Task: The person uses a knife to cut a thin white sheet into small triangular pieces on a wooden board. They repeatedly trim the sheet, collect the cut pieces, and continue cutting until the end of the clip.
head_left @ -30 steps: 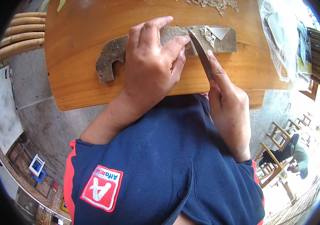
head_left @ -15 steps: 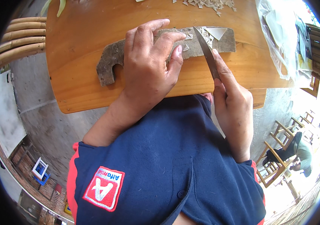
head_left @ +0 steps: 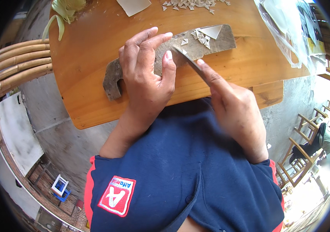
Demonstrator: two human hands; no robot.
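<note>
My right hand (head_left: 239, 110) grips a knife (head_left: 196, 66), its index finger stretched along the back of the blade. The blade slants over a worn grey wooden board (head_left: 223, 41), its tip beside a small pale piece (head_left: 184, 52). On the board's right part lie a loose cluster of small pale triangles (head_left: 202, 38) and one larger white triangle (head_left: 213, 31). My left hand (head_left: 146, 67) is over the board's middle, fingers apart and holding nothing. Its thumb is close to the knife tip. The knife's handle is hidden in my right hand.
The board lies on a varnished wooden table (head_left: 85, 89). At its far side are many small triangles (head_left: 190, 4), a pale sheet (head_left: 134, 5) and yellow-green strips (head_left: 65, 9). A clear plastic bag (head_left: 284, 38) hangs at the right. Wooden chairs (head_left: 298, 154) and a bending person (head_left: 329, 145) are farther right.
The knife has moved left and nearer to me, away from the cluster to a small piece. My left hand has drawn back leftward from the small triangles. The view has shifted slightly.
</note>
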